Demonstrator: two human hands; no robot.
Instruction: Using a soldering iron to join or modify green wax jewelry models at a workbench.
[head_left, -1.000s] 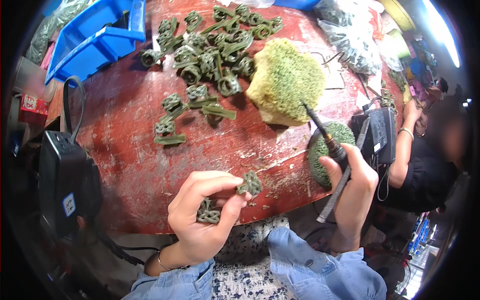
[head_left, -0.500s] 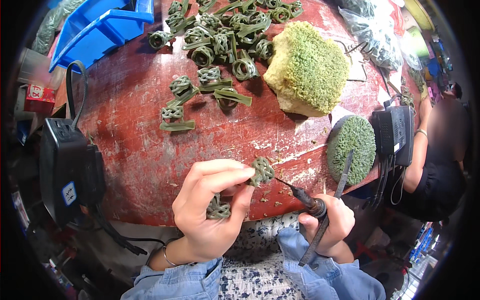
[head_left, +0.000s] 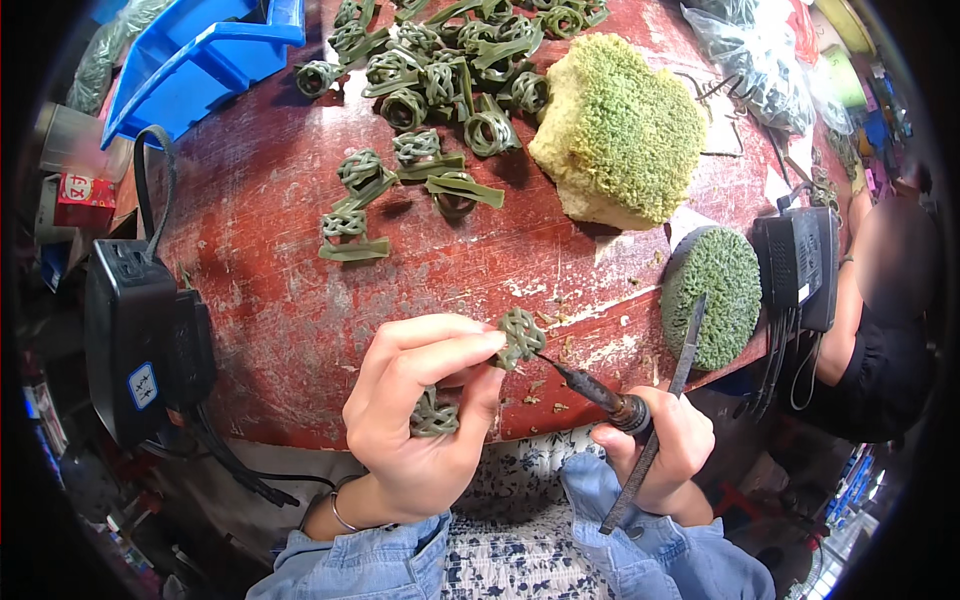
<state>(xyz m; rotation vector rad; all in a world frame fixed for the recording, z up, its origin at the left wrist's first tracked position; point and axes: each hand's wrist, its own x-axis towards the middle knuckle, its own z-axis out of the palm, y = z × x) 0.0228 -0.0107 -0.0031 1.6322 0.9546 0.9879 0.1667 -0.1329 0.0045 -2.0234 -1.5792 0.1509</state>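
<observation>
My left hand (head_left: 420,420) pinches a dark green woven piece (head_left: 519,335) between thumb and fingers, with a second woven piece (head_left: 432,413) inside its curled fingers. My right hand (head_left: 670,450) grips a pen-like tool (head_left: 610,398) with a dark handle and thin tip, which meets the upper woven piece, along with a long flat grey strip (head_left: 637,478). Beyond my right hand lies a round green textured pad (head_left: 712,315). A yellow-green crumbly block (head_left: 625,130) sits higher up, beside a heap of woven green pieces with strips (head_left: 445,80).
The worn red table (head_left: 260,370) has a blue bin (head_left: 180,75) at back left, black electrical boxes at left (head_left: 130,330) and right (head_left: 800,270) with cables, and plastic bags (head_left: 745,70) at back right. A co-worker's arm and dark sleeve (head_left: 850,340) show at right.
My right hand has moved down and left from the crumbly block, bringing the tool's tip to the piece in my left hand. That piece has risen slightly. The view has also shifted.
</observation>
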